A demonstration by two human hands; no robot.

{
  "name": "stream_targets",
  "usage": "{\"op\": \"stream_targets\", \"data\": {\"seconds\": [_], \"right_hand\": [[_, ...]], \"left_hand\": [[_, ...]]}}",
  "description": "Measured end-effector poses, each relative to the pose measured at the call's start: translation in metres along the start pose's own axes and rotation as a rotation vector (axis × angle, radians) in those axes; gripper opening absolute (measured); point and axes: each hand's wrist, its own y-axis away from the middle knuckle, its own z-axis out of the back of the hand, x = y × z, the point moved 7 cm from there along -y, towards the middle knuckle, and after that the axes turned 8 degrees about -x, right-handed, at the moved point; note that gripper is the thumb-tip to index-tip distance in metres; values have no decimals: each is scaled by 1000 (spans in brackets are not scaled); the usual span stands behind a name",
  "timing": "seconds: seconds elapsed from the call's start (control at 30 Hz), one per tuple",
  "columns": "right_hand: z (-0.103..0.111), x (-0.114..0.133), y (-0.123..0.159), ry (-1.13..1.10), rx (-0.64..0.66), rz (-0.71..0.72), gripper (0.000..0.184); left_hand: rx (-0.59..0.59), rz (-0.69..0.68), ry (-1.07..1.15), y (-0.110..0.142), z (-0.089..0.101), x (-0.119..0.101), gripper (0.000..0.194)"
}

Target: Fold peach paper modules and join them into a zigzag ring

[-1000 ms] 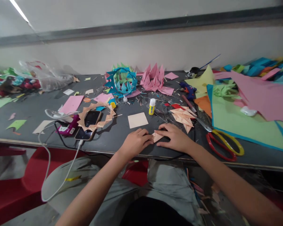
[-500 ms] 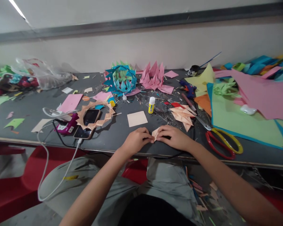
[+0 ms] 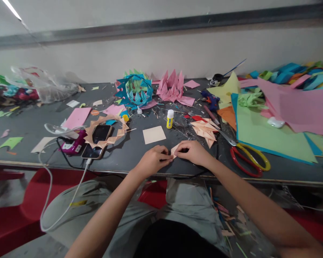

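Near the table's front edge, a small peach piece of folded paper (image 3: pixel 173 149) lies between my two hands and is partly hidden by them. My left hand (image 3: pixel 155 157) pinches its left side, and my right hand (image 3: pixel 190 152) grips it from the right with bent fingers. Just beyond sits a flat peach paper rectangle (image 3: pixel 154 135). A yellow glue stick with a white cap (image 3: pixel 169 119) stands upright behind that. To the right is a bunch of folded pointed peach paper pieces (image 3: pixel 205 130). A ring of peach folded paper (image 3: pixel 117 135) rests over a phone on the left.
Scissors with red and yellow handles (image 3: pixel 249 157) lie at right by green and blue sheets (image 3: pixel 274 134). Blue (image 3: pixel 136 91) and pink (image 3: pixel 172 87) folded paper crowns stand at the back. A purple power adapter (image 3: pixel 74 144) with cables is at left, near a phone (image 3: pixel 93 152).
The view has shifted slightly, so everything on the table sits a bit further left. Both hands stay on the small peach paper, with the right fingers moved slightly over it.
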Motion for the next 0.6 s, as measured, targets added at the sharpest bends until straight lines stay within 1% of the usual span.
{"op": "stream_targets", "data": {"seconds": [0.23, 0.37, 0.47, 0.6], "right_hand": [[-1, 0, -2, 38, -12, -27, 8], [-2, 0, -4, 59, -2, -18, 7], [-2, 2, -5, 98, 15, 15, 5], [-1, 8, -5, 96, 30, 76, 5]], "left_hand": [[2, -120, -172, 3, 3, -17, 21], [-20, -190, -192, 6, 5, -25, 22], [-59, -189, -217, 7, 3, -27, 22], [-144, -153, -337, 9, 2, -29, 23]]}}
